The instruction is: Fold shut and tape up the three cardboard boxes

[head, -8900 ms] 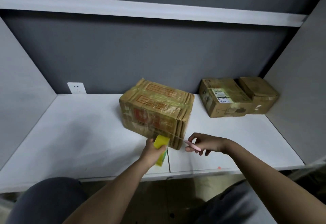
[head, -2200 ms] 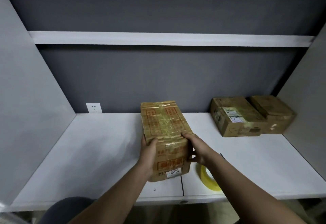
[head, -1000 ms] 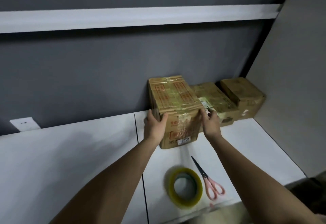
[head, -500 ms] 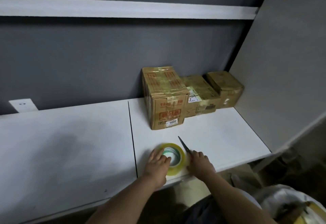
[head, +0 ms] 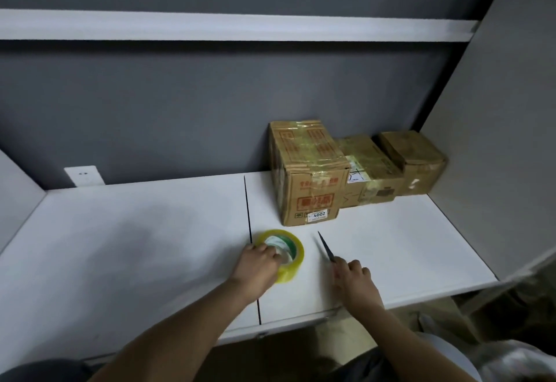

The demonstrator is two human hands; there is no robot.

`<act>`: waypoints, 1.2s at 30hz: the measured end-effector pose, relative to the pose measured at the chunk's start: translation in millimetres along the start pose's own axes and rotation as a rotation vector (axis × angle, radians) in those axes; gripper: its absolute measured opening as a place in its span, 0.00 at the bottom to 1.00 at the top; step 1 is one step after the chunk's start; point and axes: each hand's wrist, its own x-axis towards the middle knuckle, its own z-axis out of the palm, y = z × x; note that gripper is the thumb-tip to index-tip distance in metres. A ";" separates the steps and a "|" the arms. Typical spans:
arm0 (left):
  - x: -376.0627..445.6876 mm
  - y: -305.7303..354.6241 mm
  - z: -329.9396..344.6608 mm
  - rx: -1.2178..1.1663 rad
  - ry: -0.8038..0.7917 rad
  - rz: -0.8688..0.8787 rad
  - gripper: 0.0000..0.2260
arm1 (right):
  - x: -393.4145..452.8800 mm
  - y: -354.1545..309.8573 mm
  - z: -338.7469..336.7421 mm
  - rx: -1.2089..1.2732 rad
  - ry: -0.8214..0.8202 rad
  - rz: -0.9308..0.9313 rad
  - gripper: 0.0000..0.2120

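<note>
Three taped cardboard boxes in a row, with the tape roll and scissors in front of them.

The tallest box, brown with red print and a white "4002" label low on its front, stands upright with its flaps closed under glossy clear tape. Touching its right side is a lower middle box, also taped shut, with a white label on top. The small box sits at the right end, closed. All three are against the back wall. The yellow tape roll is tilted up on its edge. The scissors point their closed dark blades toward the boxes.
</note>
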 end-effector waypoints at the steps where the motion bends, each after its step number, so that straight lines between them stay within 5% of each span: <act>1: -0.6 -11.8 -3.2 -0.003 0.015 -0.039 0.16 | 0.2 -8.4 -0.4 -0.014 -0.008 -0.028 0.24; 13: -7.7 -145.0 19.5 -0.162 -0.069 -0.495 0.16 | 72.0 -166.3 -8.4 0.096 -0.060 -0.165 0.23; 23: 36.3 -197.7 51.9 -0.189 -0.023 -0.483 0.15 | 146.4 -227.1 19.9 0.081 -0.056 -0.067 0.23; 36: 39.0 -197.6 78.0 -0.269 -0.064 -0.434 0.19 | 160.2 -227.9 21.0 0.039 -0.101 -0.037 0.22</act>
